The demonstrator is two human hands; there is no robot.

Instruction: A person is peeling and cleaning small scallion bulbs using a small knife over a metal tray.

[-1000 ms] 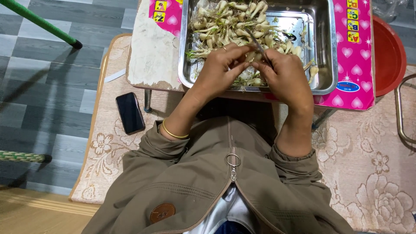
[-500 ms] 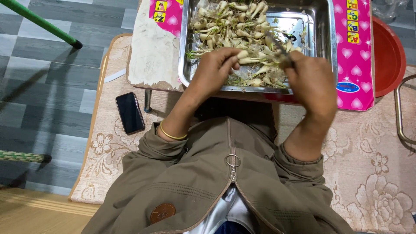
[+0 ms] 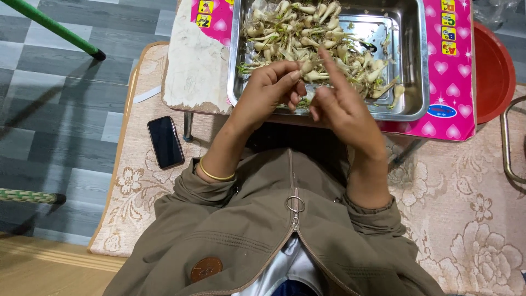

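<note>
2 bare hands meet over the near edge of a steel tray (image 3: pixel 412 66) in the upper middle of the frame. The left hand (image 3: pixel 268 90) is curled, its fingertips (image 3: pixel 293 77) pinched together on a small pale bulb with a thin stalk (image 3: pixel 304 87); just what the pinch covers is partly hidden by the fingers. The right hand (image 3: pixel 339 107) sits just right of it, touching or nearly touching at the thumbs, with its index finger stretched up toward the tray and the other fingers loosely bent. Whether the right hand grips anything I cannot tell, as its palm faces away and the hand is slightly blurred.

The tray holds a heap of small white bulbs with green stalks and roots (image 3: pixel 296 33), thick on the left and middle, thinner toward the right where bare metal shows. It rests on a low pink table (image 3: pixel 457 82) decorated with hearts, whose left part has a worn, whitish patch (image 3: pixel 194 60).

1 thin gold bangle (image 3: pixel 215 172) circles the left wrist. An olive-brown zip jacket (image 3: pixel 263 235) fills the lower middle of the frame. At left, a dark phone (image 3: pixel 165 141) lies face up on a beige floral mat (image 3: pixel 466 208), near the table leg. A red round basin (image 3: pixel 493 71) shows at the right edge, and a green pole (image 3: pixel 52 28) crosses the upper left over grey floor tiles (image 3: pixel 55 120).
</note>
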